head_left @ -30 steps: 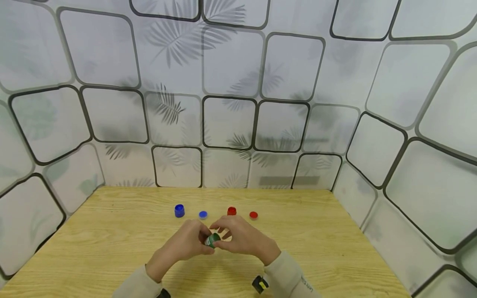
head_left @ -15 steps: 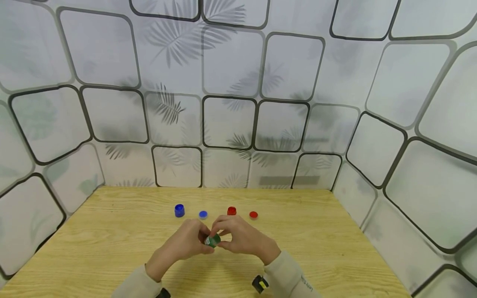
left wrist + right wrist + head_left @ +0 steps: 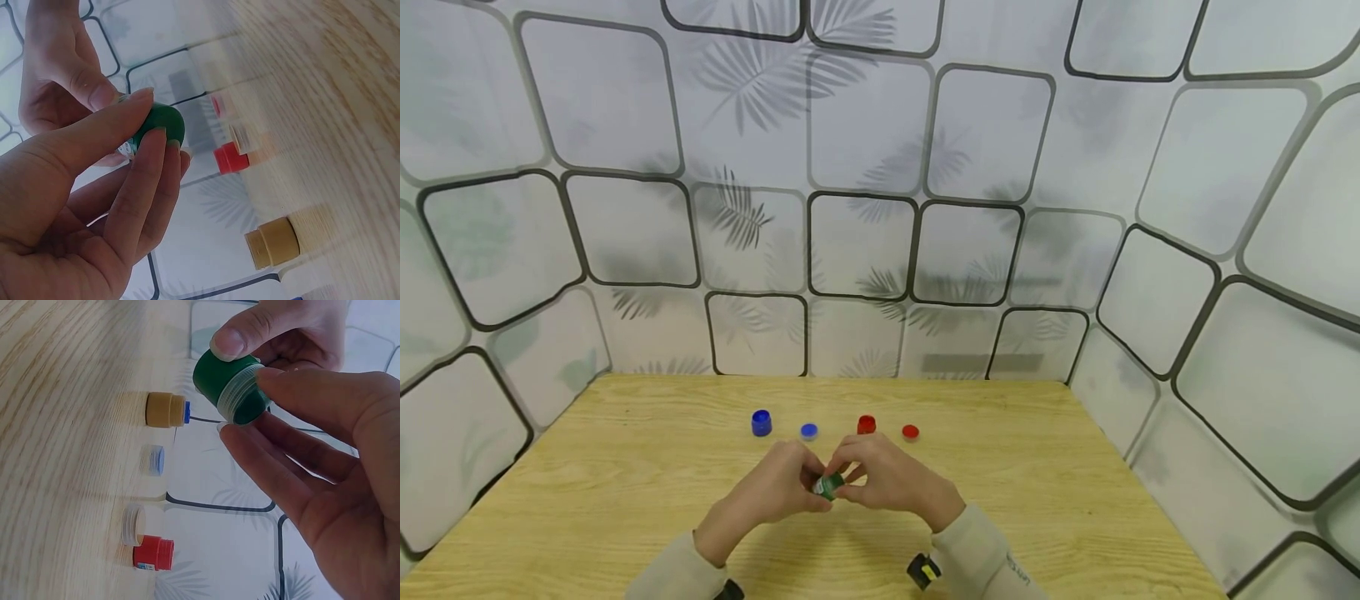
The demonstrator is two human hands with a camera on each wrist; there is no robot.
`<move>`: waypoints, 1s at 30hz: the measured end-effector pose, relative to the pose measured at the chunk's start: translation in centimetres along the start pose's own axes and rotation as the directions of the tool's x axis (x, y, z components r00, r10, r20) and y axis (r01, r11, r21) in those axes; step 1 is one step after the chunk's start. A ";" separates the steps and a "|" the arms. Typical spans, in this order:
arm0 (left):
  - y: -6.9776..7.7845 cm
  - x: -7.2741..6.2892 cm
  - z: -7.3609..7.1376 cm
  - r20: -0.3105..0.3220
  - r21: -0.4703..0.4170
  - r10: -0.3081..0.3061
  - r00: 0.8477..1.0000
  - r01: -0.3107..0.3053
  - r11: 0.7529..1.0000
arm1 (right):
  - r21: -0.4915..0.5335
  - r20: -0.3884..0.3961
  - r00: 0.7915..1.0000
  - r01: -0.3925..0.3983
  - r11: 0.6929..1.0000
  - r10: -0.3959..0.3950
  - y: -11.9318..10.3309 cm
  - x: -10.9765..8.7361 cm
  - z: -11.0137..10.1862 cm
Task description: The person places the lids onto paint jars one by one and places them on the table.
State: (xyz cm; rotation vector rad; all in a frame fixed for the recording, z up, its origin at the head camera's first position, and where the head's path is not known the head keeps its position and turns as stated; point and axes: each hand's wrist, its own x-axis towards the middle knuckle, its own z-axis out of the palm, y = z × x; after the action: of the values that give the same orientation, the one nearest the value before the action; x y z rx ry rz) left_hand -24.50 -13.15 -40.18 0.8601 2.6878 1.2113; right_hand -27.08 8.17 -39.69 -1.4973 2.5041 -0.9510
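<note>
A small green paint jar (image 3: 830, 485) is held tilted above the table between both hands. My left hand (image 3: 781, 480) grips its body, thumb on one side and fingers on the other. At the jar's mouth is a ribbed, see-through lid (image 3: 239, 394), clearest in the right wrist view. My right hand (image 3: 891, 477) has its thumb and fingertips at opposite sides of that lid's rim. Beyond the hands stand an uncapped red jar (image 3: 867, 425) and an uncapped blue jar (image 3: 762, 423). An ochre jar (image 3: 275, 242) shows in both wrist views; the hands hide it in the head view.
A blue lid (image 3: 808, 432) lies between the blue and red jars, and a red lid (image 3: 911, 432) lies right of the red jar. Another clear-sided lid (image 3: 133, 524) sits near the red jar. A patterned wall covering (image 3: 865, 250) rises behind the wooden table (image 3: 1037, 467).
My right fingers have closed in from a looser spread to the green jar's lid and shifted slightly around its rim. The left hand keeps its grip; the other jars and lids stay put.
</note>
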 end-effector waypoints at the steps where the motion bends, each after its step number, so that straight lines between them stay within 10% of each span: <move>1: 0.0 0.0 0.0 0.001 -0.002 0.001 1.000 -0.001 1.000 | 0.005 0.002 1.000 -0.002 1.000 0.002 0.0 0.0 0.0; 30: 0.3 -0.1 0.1 0.043 -0.007 -0.010 0.999 0.010 1.000 | -0.038 0.009 0.998 -0.055 0.998 0.055 0.3 0.1 0.0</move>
State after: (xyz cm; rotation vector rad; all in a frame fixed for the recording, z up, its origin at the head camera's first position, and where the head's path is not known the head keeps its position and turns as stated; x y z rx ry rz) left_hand -24.29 -12.98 -40.05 0.8602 2.6496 1.1853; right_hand -27.38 8.19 -39.86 -1.4316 2.5561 -0.8913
